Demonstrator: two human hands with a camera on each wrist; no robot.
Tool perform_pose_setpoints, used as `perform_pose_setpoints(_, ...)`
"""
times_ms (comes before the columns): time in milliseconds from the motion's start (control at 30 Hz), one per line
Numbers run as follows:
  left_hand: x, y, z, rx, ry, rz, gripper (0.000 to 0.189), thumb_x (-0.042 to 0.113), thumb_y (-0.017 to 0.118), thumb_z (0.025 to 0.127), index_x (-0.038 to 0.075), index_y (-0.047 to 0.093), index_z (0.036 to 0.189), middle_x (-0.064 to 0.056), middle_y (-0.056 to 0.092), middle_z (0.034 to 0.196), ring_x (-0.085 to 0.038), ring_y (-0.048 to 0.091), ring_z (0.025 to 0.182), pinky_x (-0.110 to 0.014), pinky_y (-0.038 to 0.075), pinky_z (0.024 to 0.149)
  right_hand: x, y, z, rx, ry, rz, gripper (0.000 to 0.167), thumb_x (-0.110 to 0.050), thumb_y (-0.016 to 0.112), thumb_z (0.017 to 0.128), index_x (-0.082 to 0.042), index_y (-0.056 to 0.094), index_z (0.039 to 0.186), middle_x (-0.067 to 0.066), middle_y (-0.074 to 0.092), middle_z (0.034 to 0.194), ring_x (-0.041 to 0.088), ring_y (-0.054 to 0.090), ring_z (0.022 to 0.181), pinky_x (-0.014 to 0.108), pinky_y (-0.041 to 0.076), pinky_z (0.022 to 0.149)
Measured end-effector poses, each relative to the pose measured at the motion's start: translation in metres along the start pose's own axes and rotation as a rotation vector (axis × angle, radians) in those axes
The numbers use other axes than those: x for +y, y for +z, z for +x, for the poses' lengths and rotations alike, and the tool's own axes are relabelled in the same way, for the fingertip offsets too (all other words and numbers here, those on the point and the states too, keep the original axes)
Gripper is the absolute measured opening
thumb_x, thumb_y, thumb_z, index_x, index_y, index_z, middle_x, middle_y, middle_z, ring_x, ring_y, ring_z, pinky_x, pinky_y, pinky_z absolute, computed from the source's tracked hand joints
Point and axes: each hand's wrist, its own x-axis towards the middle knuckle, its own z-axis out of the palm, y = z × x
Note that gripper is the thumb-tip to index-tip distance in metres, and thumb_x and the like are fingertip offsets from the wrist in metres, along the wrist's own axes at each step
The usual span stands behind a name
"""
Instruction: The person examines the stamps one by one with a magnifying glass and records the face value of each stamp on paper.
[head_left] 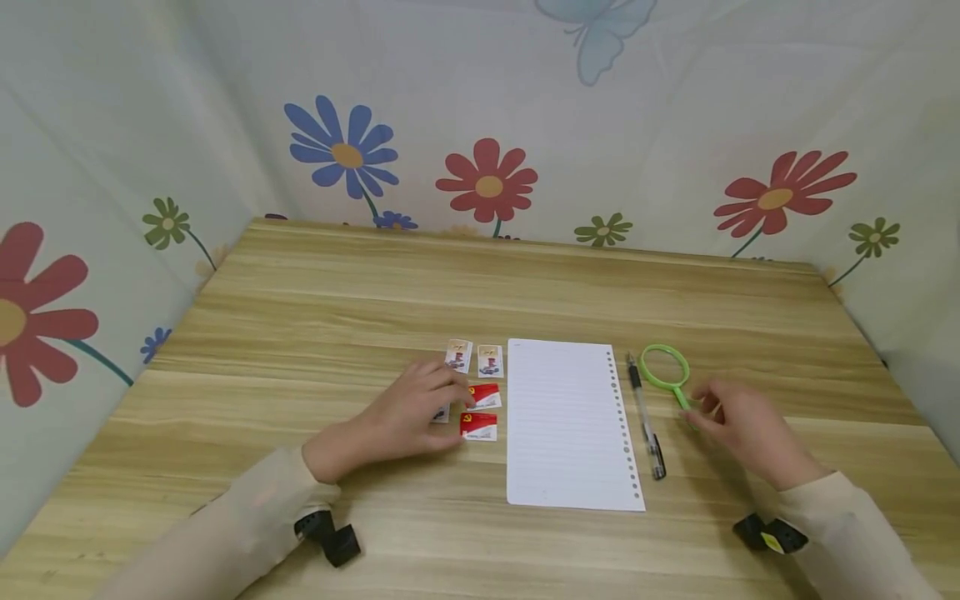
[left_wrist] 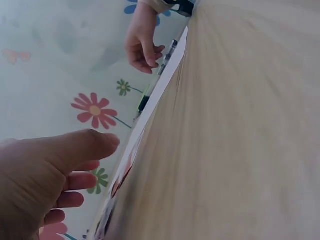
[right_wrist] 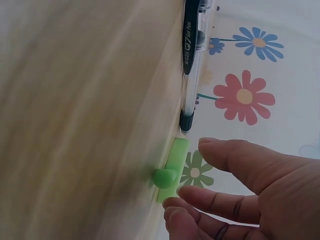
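Note:
My left hand [head_left: 412,412] is over a small group of stamp-like cards, its fingers loosely bent and thumb apart. Its fingertips reach the edge of an upper red-and-white card [head_left: 487,395]; the thumb tip lies by a lower red-and-white card [head_left: 478,427]. Two pale picture cards [head_left: 491,363] lie beyond, and another is partly hidden under the hand. On the right, my right hand [head_left: 750,427] is at the handle of a green magnifying glass [head_left: 681,398]. In the right wrist view, thumb and fingers are spread beside the handle's rounded green end [right_wrist: 166,178], not closed round it.
Between the hands lies a lined loose-leaf sheet [head_left: 570,425] with punched holes along its right edge. A clear gel pen [head_left: 637,383] with black grip lies between sheet and magnifier. A flowered curtain [head_left: 420,75] surrounds the wooden table [head_left: 375,283].

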Motion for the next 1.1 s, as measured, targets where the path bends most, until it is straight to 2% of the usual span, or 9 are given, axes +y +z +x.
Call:
perform_pose_setpoints(133, -0.0006, 0.0033, -0.0017, -0.064, -0.046, -0.025, 0.034, 0.032, 0.079, 0.074, 0.014, 0.067, 0.1, -0.001, 0.059, 0.106, -0.023, 0.048, 0.106, -0.046, 0.035, 0.096, 0.0014, 0.0026, -0.0012, -0.012, 0.002, 0.018, 0.019, -0.014, 0.073, 0.082, 0.0, 0.062, 0.088, 0.001, 0.06, 0.075, 0.014, 0.054, 0.066, 0.032, 0.046, 0.057)
perform_pose_setpoints(267, -0.003, 0.0069, -0.0035, -0.099, -0.07, -0.021, 0.034, 0.034, 0.078, 0.075, 0.015, 0.067, 0.1, 0.001, 0.058, 0.105, -0.022, 0.047, 0.106, -0.045, 0.034, 0.098, 0.0033, 0.0039, -0.0005, -0.02, 0.005, -0.001, 0.018, -0.016, 0.074, 0.081, -0.003, 0.062, 0.082, -0.002, 0.056, 0.069, 0.012, 0.05, 0.063, 0.029, 0.042, 0.055)
perform_pose_setpoints(433, -0.0046, 0.0085, -0.0041, -0.103, -0.066, -0.02, 0.032, 0.035, 0.077, 0.076, 0.014, 0.067, 0.098, 0.001, 0.057, 0.103, -0.022, 0.047, 0.106, -0.043, 0.034, 0.098, 0.0068, 0.0062, 0.0016, -0.029, 0.014, -0.007, 0.02, -0.017, 0.073, 0.081, -0.003, 0.06, 0.077, -0.003, 0.055, 0.066, 0.011, 0.046, 0.06, 0.028, 0.039, 0.053)
perform_pose_setpoints(733, -0.004, 0.0089, -0.0038, -0.109, -0.093, -0.039, 0.029, 0.033, 0.077, 0.076, 0.015, 0.067, 0.097, 0.002, 0.057, 0.103, -0.021, 0.047, 0.105, -0.043, 0.033, 0.098, 0.0052, 0.0074, 0.005, -0.077, 0.076, -0.004, 0.014, -0.008, 0.069, 0.082, -0.001, 0.059, 0.078, 0.0, 0.054, 0.065, 0.013, 0.046, 0.058, 0.027, 0.038, 0.05)
perform_pose_setpoints(1100, -0.0056, 0.0109, -0.0039, -0.108, -0.114, -0.054, 0.029, 0.033, 0.078, 0.076, 0.015, 0.067, 0.097, 0.002, 0.057, 0.104, -0.02, 0.048, 0.106, -0.042, 0.033, 0.098, 0.0063, 0.0053, 0.0048, -0.087, 0.117, -0.003, 0.014, -0.007, 0.067, 0.083, 0.0, 0.057, 0.077, 0.001, 0.052, 0.065, 0.014, 0.044, 0.057, 0.027, 0.035, 0.049)
